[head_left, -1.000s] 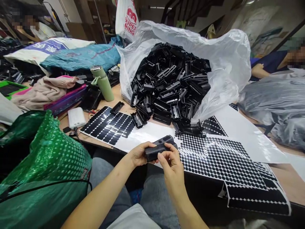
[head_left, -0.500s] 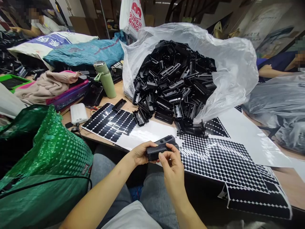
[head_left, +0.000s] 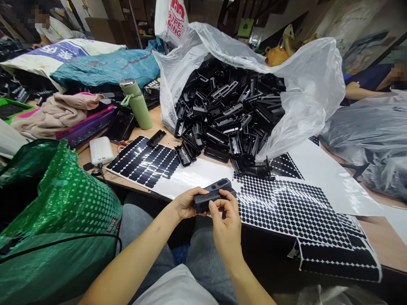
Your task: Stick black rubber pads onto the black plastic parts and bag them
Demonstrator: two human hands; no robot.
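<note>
Steady Two-Sided Hold

Left hand (head_left: 185,204) grips the left end of a textured black part (head_left: 205,199), near the tabletop (head_left: 386,237) edge; right hand (head_left: 227,220) pinches its right side. Firm support, gentle pressure should serve best.

A workshop for small handwork was indicated. A wooden table (head_left: 377,239) was spread with sheets of black stickers (head_left: 286,207), and a big clear plastic bag (head_left: 310,84) was heaped with black parts (head_left: 229,112) of much the same shape. Filled sacks (head_left: 108,67) were crowded nearby, and other people (head_left: 365,87) were seen at both sides.
</note>
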